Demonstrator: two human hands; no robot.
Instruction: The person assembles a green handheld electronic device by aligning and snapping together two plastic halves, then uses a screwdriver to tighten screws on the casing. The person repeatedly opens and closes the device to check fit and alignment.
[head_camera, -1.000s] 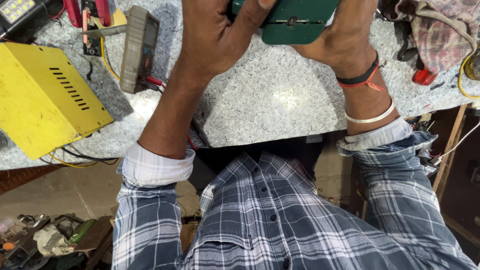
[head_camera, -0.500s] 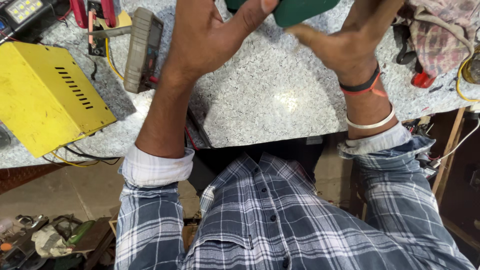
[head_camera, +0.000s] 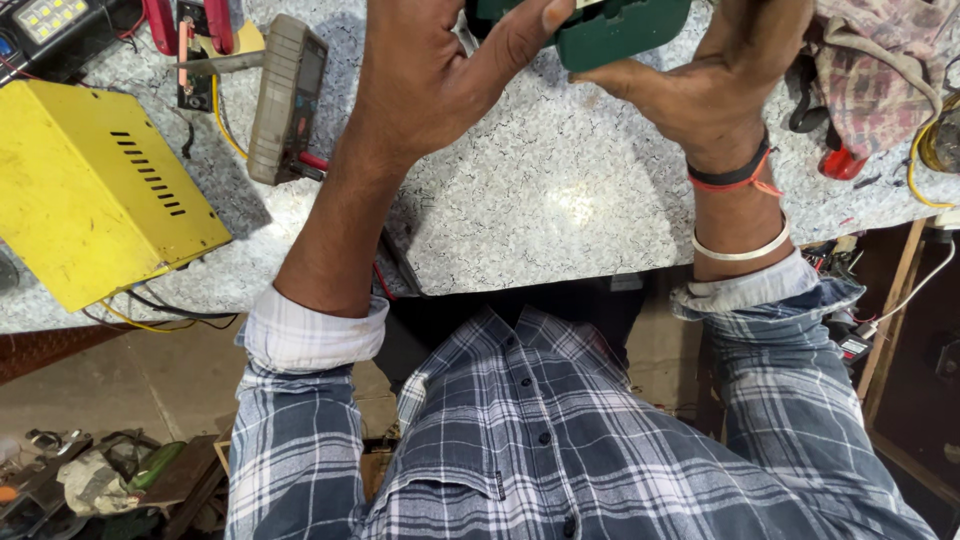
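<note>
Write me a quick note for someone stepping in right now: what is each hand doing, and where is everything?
Left hand: thumb pressed on the dark green casing, fingers out of frame.
Right hand: gripping the same casing from its right side.
The casing is held up over the speckled worktop, partly cut off at the top of the view.
On the worktop: multimeter and yellow metal box at left, rag at right.
Done and left: the view does not show; the casing's upper part is hidden.

Bare worktop (head_camera: 560, 200) beneath hands (head_camera: 430, 80)
</note>
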